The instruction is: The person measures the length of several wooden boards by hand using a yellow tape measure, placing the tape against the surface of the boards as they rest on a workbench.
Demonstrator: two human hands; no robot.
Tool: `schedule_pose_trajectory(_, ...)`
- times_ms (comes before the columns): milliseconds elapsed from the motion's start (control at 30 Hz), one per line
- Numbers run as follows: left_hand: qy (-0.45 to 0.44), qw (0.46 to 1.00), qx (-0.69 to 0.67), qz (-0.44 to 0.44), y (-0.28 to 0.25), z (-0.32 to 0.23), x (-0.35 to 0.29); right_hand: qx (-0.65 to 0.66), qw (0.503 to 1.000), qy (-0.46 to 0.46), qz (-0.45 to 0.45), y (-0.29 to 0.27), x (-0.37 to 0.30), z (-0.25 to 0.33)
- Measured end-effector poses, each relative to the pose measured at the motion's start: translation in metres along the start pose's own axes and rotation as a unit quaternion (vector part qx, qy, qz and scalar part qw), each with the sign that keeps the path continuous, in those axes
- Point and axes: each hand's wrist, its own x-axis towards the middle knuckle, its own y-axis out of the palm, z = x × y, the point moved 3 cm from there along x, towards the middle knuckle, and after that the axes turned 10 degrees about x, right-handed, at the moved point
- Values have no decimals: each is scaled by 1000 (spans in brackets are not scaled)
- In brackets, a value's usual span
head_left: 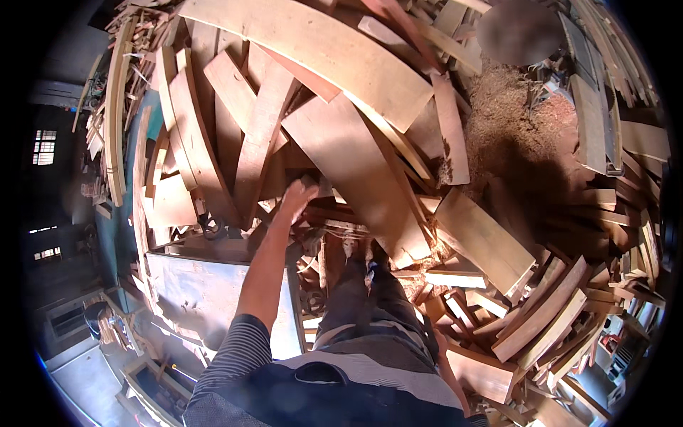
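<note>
My left hand (302, 193) reaches forward over the wood pile, in a gap between two long boards. Its fingers look bunched and blurred by glare, and I cannot make out anything in them. Just right of it lies a wide brown plank (348, 153), slanting toward my legs. To its left a narrower board (265, 135) leans across others. Farther off, a long pale curved plank (320, 43) lies across the top of the heap. My right forearm (449, 373) hangs down beside my body; the fingers at its end are hidden or too dark to read.
A grey metal tabletop (213, 295) stands at my left. Sawdust (509, 107) is heaped at the far right, beside a dark shadow. Short wood blocks (487, 242) and offcuts (544, 320) crowd the right. A metal-edged beam (589, 107) stands beyond the sawdust. Wood scraps surround my feet.
</note>
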Motion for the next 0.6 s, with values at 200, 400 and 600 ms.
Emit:
schedule_pose_trajectory(200, -101, 993, -44, -44, -23, -23, 108, 42, 994, 97, -26, 13, -46, -20)
schedule_pose_trajectory(400, -77, 934, -348, -37, 6, -43, 193, 148, 969, 188, -66, 52, -102, -34)
schedule_pose_trajectory(600, -91, 942, -321, -30, -13, -5, 205, 194, 961, 183, -77, 64, -106, -48)
